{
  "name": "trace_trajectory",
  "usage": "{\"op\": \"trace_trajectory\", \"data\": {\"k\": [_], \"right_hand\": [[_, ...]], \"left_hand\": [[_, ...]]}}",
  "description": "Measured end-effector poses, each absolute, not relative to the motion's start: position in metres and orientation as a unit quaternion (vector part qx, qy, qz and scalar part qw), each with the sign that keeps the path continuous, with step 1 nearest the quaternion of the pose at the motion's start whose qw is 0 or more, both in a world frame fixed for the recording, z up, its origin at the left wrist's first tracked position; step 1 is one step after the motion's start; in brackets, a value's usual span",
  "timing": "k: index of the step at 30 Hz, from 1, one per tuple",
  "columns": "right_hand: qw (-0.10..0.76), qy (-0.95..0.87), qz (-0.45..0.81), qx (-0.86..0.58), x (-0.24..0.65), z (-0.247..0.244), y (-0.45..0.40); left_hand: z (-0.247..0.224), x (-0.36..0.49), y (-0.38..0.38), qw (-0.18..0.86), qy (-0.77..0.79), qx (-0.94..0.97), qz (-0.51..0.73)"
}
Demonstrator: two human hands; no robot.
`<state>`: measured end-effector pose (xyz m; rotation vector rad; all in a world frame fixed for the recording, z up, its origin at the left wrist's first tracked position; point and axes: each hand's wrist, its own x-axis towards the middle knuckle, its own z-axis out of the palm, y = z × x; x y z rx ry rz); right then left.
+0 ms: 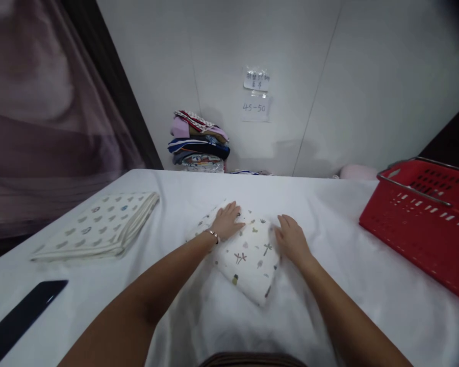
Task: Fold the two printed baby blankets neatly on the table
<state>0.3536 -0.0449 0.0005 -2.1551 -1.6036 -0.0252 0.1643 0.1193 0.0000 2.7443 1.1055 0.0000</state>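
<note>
A white folded cloth (248,255) with small printed palm trees and other figures lies at an angle on the white-covered table (329,306). My left hand (226,221) rests flat on its upper left part, fingers stretched out, with a bracelet on the wrist. At the cloth's right edge is my right hand (292,238), its fingers extended and touching or very near the fabric. To the left lies a second folded cloth (103,224), cream with rows of grey-green shapes.
A red plastic basket (416,229) with a metal handle stands on the right. A dark flat object (23,316) lies at the front left. Beyond the table's far edge rises a stack of folded textiles (199,142). Paper signs (256,107) hang on the wall.
</note>
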Motion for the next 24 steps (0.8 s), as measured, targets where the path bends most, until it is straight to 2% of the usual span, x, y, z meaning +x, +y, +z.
{"op": "trace_trajectory", "data": {"k": [3, 9, 15, 20, 24], "right_hand": [[0.242, -0.659, -0.007, -0.712, 0.327, 0.005, -0.044], [0.140, -0.666, 0.058, -0.731, 0.287, -0.028, -0.047], [0.104, -0.656, 0.065, -0.744, 0.286, -0.034, -0.048], [0.116, -0.662, 0.068, -0.737, 0.285, -0.029, -0.061], [0.128, -0.674, 0.092, -0.722, 0.284, -0.029, -0.072]], "left_hand": [[0.003, 0.151, 0.127, 0.062, 0.398, 0.915, 0.017], [-0.021, 0.129, 0.141, 0.075, 0.433, 0.898, -0.001], [-0.019, 0.130, 0.142, 0.102, 0.429, 0.897, 0.010], [-0.005, 0.124, 0.118, 0.098, 0.417, 0.902, 0.044], [-0.012, 0.115, 0.095, 0.095, 0.373, 0.922, 0.046]]}}
